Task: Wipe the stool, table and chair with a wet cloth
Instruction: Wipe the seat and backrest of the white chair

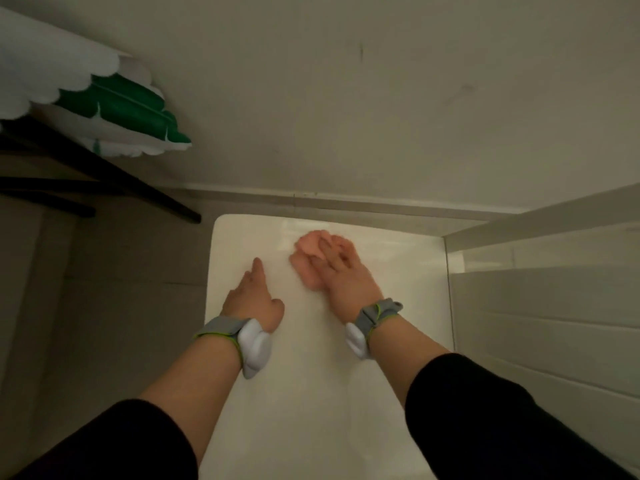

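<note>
Pink cloth (309, 258) on a glossy white table (311, 393); black sleeves (485, 420); green-and-white patterned fabric (121, 109).

No readable text, label or number anywhere.

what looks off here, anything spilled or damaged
No spill shows on the white surface. The wall behind bears a thin dark scratch and a faint grey smudge; the right hand presses the pink cloth flat.

green-white cushion (131, 112): upper left | beige wall (346, 98): behind | tiled floor (104, 289): left
</note>
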The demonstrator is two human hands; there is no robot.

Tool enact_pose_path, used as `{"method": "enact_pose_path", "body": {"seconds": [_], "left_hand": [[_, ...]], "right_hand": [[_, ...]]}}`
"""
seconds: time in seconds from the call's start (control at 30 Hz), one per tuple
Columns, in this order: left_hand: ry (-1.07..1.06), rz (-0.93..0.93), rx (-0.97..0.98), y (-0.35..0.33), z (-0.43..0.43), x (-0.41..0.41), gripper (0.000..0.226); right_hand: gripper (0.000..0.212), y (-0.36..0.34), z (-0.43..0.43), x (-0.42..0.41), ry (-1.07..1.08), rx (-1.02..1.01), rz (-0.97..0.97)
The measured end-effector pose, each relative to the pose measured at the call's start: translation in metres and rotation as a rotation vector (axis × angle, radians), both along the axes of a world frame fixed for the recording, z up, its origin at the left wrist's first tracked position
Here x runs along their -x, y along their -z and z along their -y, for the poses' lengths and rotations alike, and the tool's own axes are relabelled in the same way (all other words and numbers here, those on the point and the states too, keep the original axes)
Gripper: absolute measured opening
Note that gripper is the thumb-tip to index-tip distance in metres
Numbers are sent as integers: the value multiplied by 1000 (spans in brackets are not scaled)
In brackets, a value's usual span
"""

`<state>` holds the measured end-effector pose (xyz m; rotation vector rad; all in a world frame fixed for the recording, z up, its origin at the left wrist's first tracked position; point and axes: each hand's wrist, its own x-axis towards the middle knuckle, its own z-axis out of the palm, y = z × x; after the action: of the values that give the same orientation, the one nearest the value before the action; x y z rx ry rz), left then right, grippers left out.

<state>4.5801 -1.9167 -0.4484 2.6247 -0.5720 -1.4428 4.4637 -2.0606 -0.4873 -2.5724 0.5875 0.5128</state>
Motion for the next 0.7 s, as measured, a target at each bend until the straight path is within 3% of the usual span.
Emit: {"method": "enact_pose_path", "body": {"seconds": [0.13, 0.23, 0.33, 0.5, 0.7], "left_hand": [[-68, 91, 21, 6, -38, -6, 73], [-117, 157, 60, 13, -64, -2, 71], [-243, 140, 91, 12, -69, 7, 72], [-347, 175, 140, 10, -89, 2, 75], [-398, 142, 220, 2, -115, 6, 54]], "right_hand": [[73, 5, 54, 37, 666, 97, -80], [68, 6, 38, 20, 710, 108, -133], [69, 9, -1, -15, 583, 75, -14], [75, 11, -88, -71, 134, -67, 66], [54, 7, -149, -29, -387, -202, 66]]}}
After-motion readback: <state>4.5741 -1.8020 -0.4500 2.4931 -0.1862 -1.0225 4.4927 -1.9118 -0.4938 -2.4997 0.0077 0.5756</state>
